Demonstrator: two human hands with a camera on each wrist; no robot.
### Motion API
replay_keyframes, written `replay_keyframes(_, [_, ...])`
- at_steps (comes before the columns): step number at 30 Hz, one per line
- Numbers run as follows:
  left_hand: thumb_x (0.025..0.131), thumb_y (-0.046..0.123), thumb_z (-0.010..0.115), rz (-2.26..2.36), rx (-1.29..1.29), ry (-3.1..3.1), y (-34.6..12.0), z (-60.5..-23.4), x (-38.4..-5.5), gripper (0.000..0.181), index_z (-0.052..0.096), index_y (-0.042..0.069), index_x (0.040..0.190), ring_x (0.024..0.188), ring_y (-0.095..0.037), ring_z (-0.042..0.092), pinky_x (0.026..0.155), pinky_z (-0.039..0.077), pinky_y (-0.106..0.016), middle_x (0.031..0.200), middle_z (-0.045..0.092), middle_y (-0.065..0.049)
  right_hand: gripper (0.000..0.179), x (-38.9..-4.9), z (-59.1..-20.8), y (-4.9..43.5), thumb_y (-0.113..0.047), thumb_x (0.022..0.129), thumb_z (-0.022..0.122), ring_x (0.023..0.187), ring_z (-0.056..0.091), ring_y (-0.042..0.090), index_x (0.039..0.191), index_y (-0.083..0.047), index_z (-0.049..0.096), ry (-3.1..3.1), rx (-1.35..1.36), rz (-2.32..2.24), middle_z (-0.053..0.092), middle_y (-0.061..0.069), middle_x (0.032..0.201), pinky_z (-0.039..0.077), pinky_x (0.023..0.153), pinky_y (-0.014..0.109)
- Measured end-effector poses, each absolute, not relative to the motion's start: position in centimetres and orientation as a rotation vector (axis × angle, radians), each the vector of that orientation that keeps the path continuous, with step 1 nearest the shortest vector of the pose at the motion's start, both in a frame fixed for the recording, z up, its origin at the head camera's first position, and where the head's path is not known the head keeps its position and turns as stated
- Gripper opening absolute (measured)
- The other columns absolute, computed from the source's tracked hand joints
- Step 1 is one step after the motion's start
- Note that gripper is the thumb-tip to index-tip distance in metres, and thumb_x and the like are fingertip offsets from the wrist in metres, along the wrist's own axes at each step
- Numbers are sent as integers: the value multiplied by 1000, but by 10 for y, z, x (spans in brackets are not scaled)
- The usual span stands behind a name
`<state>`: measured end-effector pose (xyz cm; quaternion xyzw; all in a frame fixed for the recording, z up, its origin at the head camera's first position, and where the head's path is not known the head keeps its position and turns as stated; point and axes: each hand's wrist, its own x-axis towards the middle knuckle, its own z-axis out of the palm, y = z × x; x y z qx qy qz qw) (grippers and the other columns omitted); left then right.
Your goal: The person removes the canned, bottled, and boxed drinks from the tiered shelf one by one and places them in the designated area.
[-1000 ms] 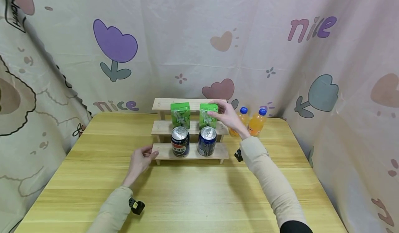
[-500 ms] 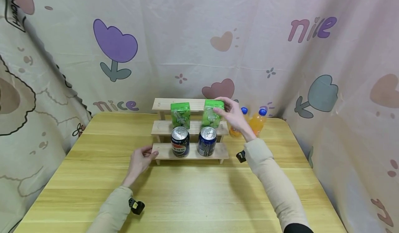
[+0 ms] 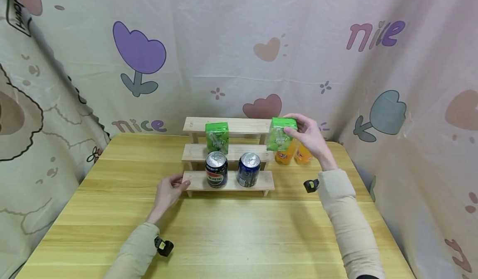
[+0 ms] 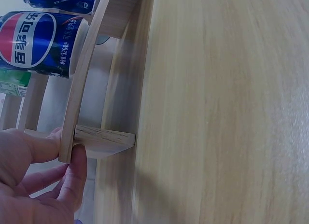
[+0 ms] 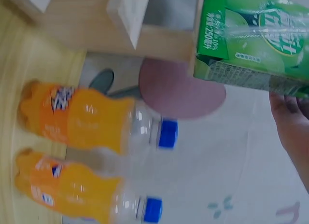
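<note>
My right hand (image 3: 308, 136) holds a green juice carton (image 3: 279, 136) between thumb and fingers, in the air at the right end of a three-tier wooden shelf (image 3: 235, 150). My left hand (image 3: 168, 194) pinches the left end of the lowest tier, thumb above and fingers below in the left wrist view. A second green carton (image 3: 217, 137) stands on the middle tier at left. Two Pepsi cans, a black one (image 3: 216, 175) and a dark blue one (image 3: 249, 175), stand upright on the bottom tier.
Two orange soda bottles (image 5: 91, 118) with blue caps stand on the wooden table (image 3: 239, 233) right of the shelf, partly hidden in the head view by the carton and right hand. A patterned curtain (image 3: 209, 55) hangs behind and at both sides.
My right hand has lifted the right carton off the middle tier and carried it rightward, past the shelf's end. The left hand stays on the bottom tier.
</note>
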<state>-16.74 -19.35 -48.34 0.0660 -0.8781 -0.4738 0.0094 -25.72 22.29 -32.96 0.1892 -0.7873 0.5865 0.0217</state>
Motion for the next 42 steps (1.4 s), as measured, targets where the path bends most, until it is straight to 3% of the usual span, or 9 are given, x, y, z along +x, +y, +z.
replay_keyframes(12, [93,13,71,-1489,210,-2742,-194,-482,-166,44,60,-11,129,100,-37,71,75,62,-26,112,70,-29,29,-247,-333,280,5,94,63,93,65,-2,120,-7,66,-2379,635,1849,69,-11,107,53,82,11])
replay_keyframes(20, [93,12,71,-1485,204,-2734,-194,-482,-166,43,61,-11,128,99,-37,71,69,56,-14,110,71,-28,29,-242,-350,310,-6,96,66,100,64,-4,126,-7,62,-2513,486,1753,64,-14,113,52,86,8])
replay_keyframes(31, [93,12,71,-1513,200,-2728,-194,-481,-165,44,60,-11,129,98,-36,70,67,54,-13,111,70,-29,30,-240,-380,329,-14,98,66,100,63,-5,127,-15,61,-2601,335,1759,61,-20,116,52,86,9])
replay_keyframes(42, [93,11,70,-1500,205,-2726,-194,-483,-166,43,60,-11,129,98,-36,70,67,52,-12,109,71,-28,40,-242,-411,343,-14,99,65,106,59,-10,135,1,53,-2627,291,1758,58,-21,114,49,90,6])
